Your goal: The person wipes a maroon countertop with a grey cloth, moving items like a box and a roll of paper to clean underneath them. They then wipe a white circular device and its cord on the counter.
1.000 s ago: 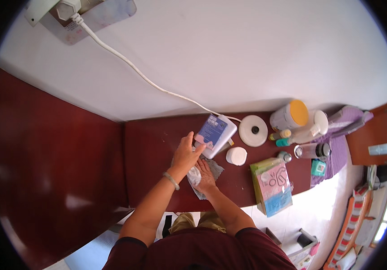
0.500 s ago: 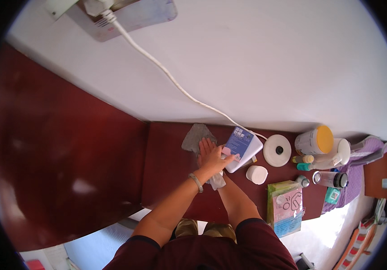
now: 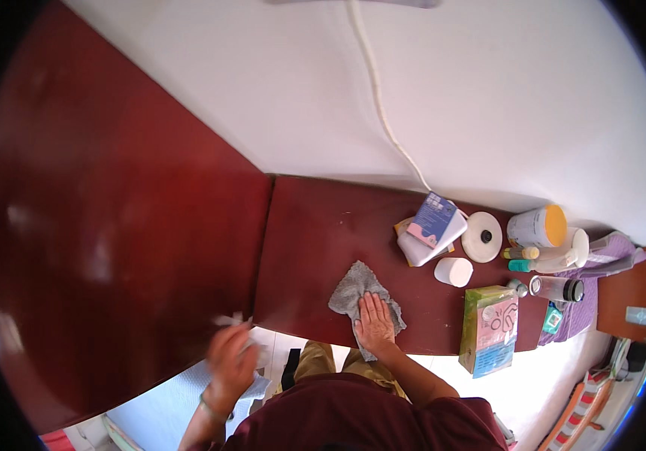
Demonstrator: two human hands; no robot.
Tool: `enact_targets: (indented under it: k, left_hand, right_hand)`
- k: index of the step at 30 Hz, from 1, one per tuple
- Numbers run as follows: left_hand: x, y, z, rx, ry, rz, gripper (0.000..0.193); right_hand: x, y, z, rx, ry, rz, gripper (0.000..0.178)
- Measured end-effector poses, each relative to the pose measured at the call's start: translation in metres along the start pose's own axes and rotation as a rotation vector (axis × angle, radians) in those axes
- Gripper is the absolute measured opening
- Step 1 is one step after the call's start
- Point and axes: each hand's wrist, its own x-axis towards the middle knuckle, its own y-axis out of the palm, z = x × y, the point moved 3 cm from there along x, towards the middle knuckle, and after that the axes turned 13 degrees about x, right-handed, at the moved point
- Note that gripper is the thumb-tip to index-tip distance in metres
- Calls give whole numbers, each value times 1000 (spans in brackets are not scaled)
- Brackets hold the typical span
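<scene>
My right hand [image 3: 375, 325] lies flat with its fingers stretched out on a grey cloth [image 3: 357, 287]. The cloth is spread on the dark red tabletop [image 3: 308, 233], close to its near edge, and one corner hangs down by my wrist. Off to the left, my left hand [image 3: 231, 361] is smeared by motion beside the table's front edge. Its fingers are curled round a crumpled white tissue [image 3: 231, 320], which sticks out past them. A bracelet circles the left wrist.
Right of the cloth are a blue box [image 3: 434, 218] on a white case, a white tub [image 3: 453, 271], a round white lid [image 3: 481, 237], a yellow-lidded can [image 3: 537, 227], a clear bottle [image 3: 556, 289] and a green-pink package [image 3: 490, 331]. A white cable [image 3: 379, 98] runs down the wall.
My hands have parted. The left has swung left and toward me with the tissue; the right is now nearer the front edge, with the grey cloth moved there from the back. The view has shifted.
</scene>
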Motion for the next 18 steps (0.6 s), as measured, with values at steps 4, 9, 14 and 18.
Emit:
enact_targets:
  k: [4, 9, 14, 18]
  left_hand:
    - [-40, -127, 5, 739, 25, -395, 23]
    - [-31, -162, 23, 1426, 79, -717, 20]
    - [-18, -160, 46, 1526, 205, -729, 15]
    - [-21, -160, 59, 1453, 344, -842, 12]
  right_hand:
    - [40, 0, 20, -109, -51, 34, 64]
    - [184, -5, 65, -85, -148, -13, 62]
    - [302, 8, 99, -66, -169, -94, 62]
    - [347, 13, 109, -135, -138, -101, 62]
